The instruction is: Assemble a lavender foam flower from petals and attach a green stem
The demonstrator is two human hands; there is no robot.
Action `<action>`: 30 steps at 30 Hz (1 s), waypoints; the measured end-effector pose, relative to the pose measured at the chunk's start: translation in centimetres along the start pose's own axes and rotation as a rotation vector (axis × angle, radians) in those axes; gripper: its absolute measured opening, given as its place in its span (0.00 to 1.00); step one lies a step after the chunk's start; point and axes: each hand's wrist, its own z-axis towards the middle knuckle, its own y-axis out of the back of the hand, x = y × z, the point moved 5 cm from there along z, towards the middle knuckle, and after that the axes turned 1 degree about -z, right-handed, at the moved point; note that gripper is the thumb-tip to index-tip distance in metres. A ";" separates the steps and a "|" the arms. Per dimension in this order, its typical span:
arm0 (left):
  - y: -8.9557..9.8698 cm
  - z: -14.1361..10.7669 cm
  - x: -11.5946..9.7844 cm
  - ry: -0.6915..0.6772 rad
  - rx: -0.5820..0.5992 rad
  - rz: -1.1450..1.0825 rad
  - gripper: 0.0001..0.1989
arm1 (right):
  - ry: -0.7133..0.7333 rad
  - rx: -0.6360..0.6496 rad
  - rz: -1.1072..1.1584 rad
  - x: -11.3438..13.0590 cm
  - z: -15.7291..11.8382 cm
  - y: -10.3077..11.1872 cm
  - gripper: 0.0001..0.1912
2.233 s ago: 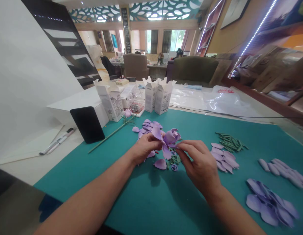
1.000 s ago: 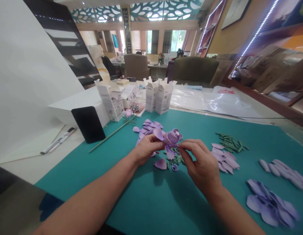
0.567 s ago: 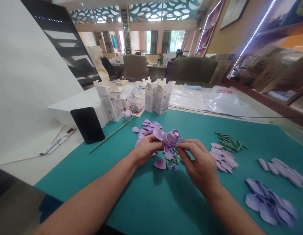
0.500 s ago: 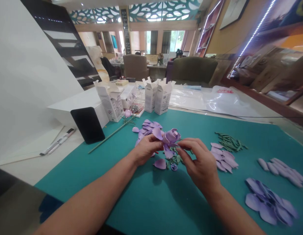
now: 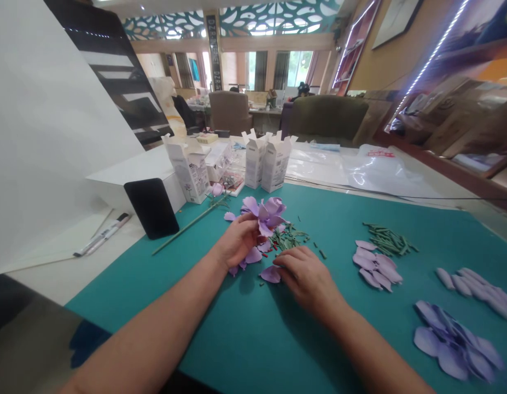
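Lilac foam flower held in the left hand, fingers closed around the base of the bloom just above the teal mat. Just right of the flower and nearer the camera, the right hand holds nothing visible, its fingers loosely curled and narrow, their tips just beside a loose lilac petal. Toward the camera from the flower, bare mat gives wide open room down to the near edge.

Well right of the flower, a large spread of lilac petals lies near the mat's right edge, with a row of rolled lilac petal shapes beyond it. Closer to the flower stand a smaller pile of petals and a bundle of short green foam pieces. Green scraps are scattered just beside the bloom.

Left of the flower, a long green stem lies near a black tablet. Beyond the flower, past the mat's far edge, stand opened white cartons and a sheet of clear plastic.
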 end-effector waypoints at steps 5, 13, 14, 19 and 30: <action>0.2 0.1 -0.2 0.010 0.020 -0.036 0.06 | 0.028 0.128 -0.013 0.8 -0.1 -1.2 0.09; 0.0 0.0 0.1 0.073 0.055 -0.065 0.07 | -0.065 0.374 -0.139 0.5 -0.4 -2.5 0.07; -0.1 0.0 0.1 0.072 0.062 -0.064 0.07 | -0.054 0.367 -0.153 0.5 -0.4 -2.7 0.07; -0.3 -0.1 0.0 0.062 0.082 -0.057 0.09 | -0.019 0.286 -0.195 0.4 -0.5 -2.9 0.11; -0.7 -0.4 0.9 0.122 0.128 0.101 0.11 | -0.348 -0.346 0.192 -2.4 -0.3 3.9 0.10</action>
